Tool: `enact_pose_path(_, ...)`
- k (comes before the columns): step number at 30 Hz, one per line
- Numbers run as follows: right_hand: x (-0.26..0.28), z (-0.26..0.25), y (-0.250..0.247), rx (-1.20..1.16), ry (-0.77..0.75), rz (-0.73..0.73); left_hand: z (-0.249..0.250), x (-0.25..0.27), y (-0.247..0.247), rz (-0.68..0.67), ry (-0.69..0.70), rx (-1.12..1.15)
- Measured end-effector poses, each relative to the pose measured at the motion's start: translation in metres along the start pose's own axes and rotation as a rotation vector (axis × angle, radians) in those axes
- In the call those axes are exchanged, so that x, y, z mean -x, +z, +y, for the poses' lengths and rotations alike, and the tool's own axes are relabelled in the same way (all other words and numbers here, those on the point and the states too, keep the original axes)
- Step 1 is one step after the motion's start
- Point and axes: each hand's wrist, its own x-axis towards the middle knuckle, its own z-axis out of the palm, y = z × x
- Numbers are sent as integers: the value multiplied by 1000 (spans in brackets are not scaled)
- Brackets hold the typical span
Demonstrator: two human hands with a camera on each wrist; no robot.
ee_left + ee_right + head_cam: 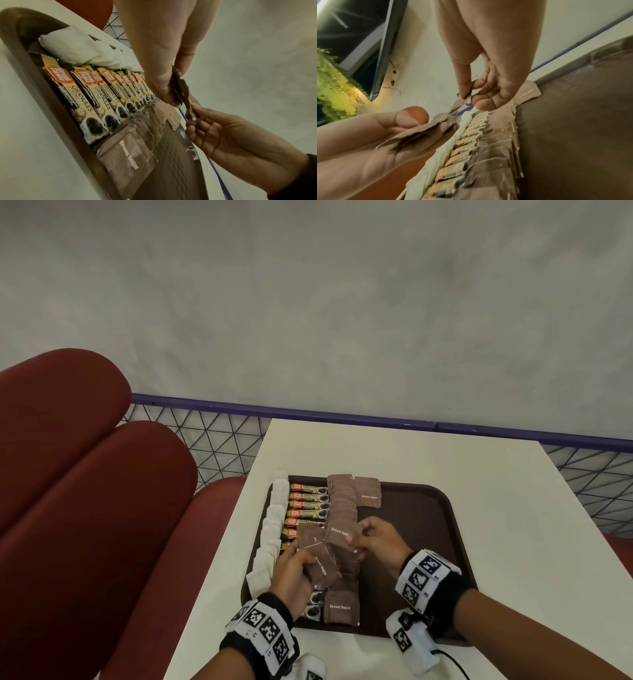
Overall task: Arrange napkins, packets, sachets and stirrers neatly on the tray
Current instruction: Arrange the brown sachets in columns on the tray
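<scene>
A dark brown tray [418, 508] lies on the white table [428, 453]. Along its left edge runs a row of white napkins [270, 532], beside it a row of coffee granule sachets [308, 505], then a column of brown sugar packets [342, 505]. My left hand [294, 573] holds a fan of several brown sugar packets [320, 563] above the rows. My right hand [371, 537] pinches one packet [340, 537] at the top of that fan. In the left wrist view the pinched packet [188, 106] hangs between both hands. No stirrers are in view.
The right half of the tray [411, 542] is bare. One lone sugar packet [368, 493] lies at the tray's far edge. Red padded seats [85, 491] stand to the left, a purple rail with wire mesh [308, 412] behind the table.
</scene>
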Motion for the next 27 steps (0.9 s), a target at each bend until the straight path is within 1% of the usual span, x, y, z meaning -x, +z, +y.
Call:
enact_pose_path(2, -10, 0, -12, 21, -22, 80, 1, -2, -1, 19, 0, 4)
enact_pose_path(5, -31, 0, -34, 125, -51, 224, 2, -4, -4, 29, 11, 8)
enact_pose_path(7, -46, -2, -48, 218, -44, 323, 3, -5, -8, 37, 20, 0)
enact_pose_path(9, -57, -3, -57, 293, -21, 377, 6, -7, -10, 43, 28, -11)
enact_pose_path(12, -70, -4, -62, 351, 18, 397, 9, -9, -15, 31, 44, -20)
enact_pose_path(18, -95, 3, -59, 479, 130, 339, 12, -17, -24, 64, 51, -87)
enact_pose_path(21, -101, 3, -55, 529, 175, 348, 14, -17, -27, 62, 49, -98)
enact_pose_path(27, -112, 4, -48, 723, 173, 358, 15, -18, -29, 51, 40, -88)
